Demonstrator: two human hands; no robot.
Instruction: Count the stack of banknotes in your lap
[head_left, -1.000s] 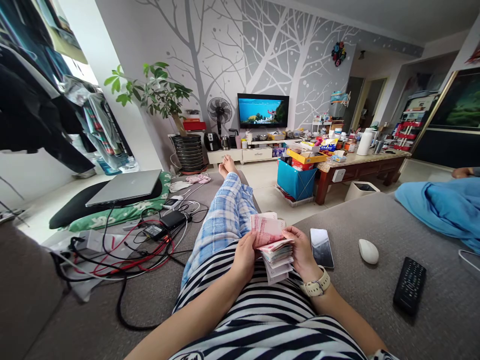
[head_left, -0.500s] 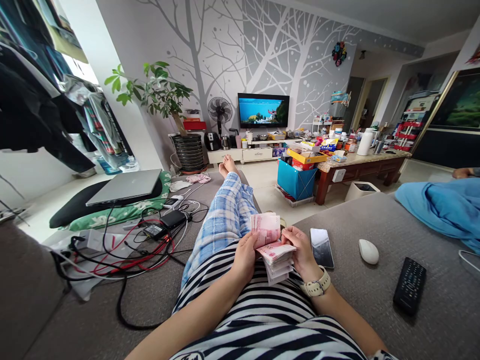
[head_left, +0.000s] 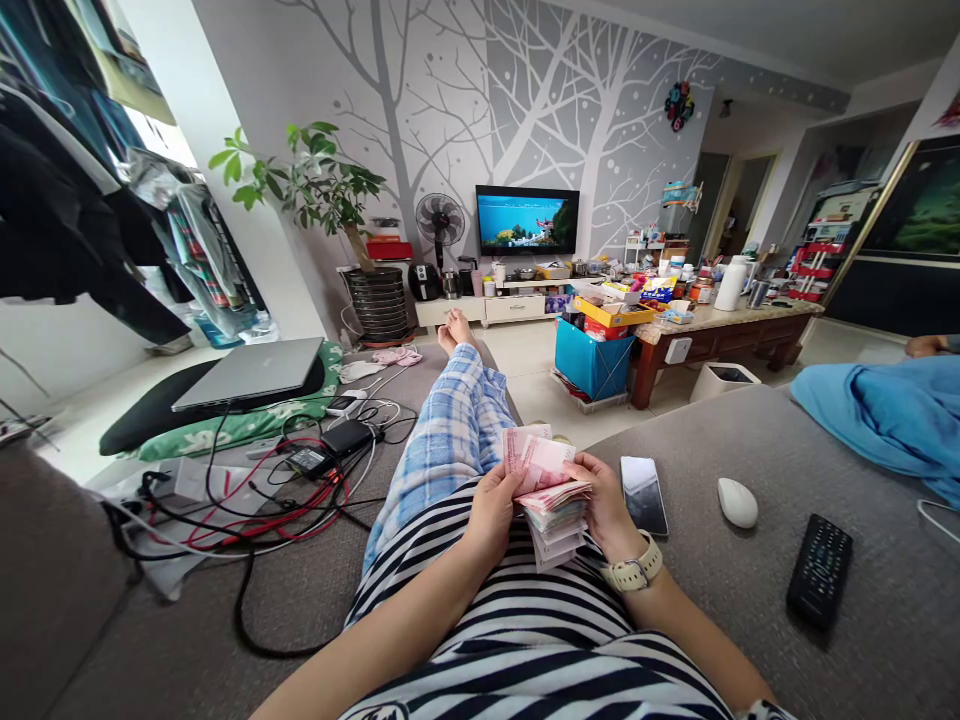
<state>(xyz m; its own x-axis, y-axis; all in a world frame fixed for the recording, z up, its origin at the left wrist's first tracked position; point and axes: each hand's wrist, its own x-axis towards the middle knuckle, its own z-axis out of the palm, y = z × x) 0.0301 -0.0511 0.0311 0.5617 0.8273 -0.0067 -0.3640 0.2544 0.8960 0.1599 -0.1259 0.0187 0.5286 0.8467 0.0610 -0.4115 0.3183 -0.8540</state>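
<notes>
Over my striped shirt, my left hand (head_left: 493,510) is closed on a folded stack of pink and pale banknotes (head_left: 556,525). Its thumb lies along the notes' left side. My right hand (head_left: 602,500), with a cream watch (head_left: 634,567) on the wrist, is closed at the stack's right side. Its fingertips pinch the right edge of a pink banknote (head_left: 547,462) that stands up above the fold. Another pink note shows behind that one. The notes' lower ends fan out toward my belly. Fingers beneath the stack are hidden.
On the grey sofa to my right lie a phone (head_left: 643,495), a white mouse (head_left: 737,502), a black remote (head_left: 820,572) and a blue cloth (head_left: 885,410). Tangled cables (head_left: 300,480) and a laptop (head_left: 251,373) are at left. A cluttered table (head_left: 720,335) stands ahead.
A pink banknote at the top has swung from the lower stack up across the raised notes, its right edge at my right fingertips. My left hand has barely moved.
</notes>
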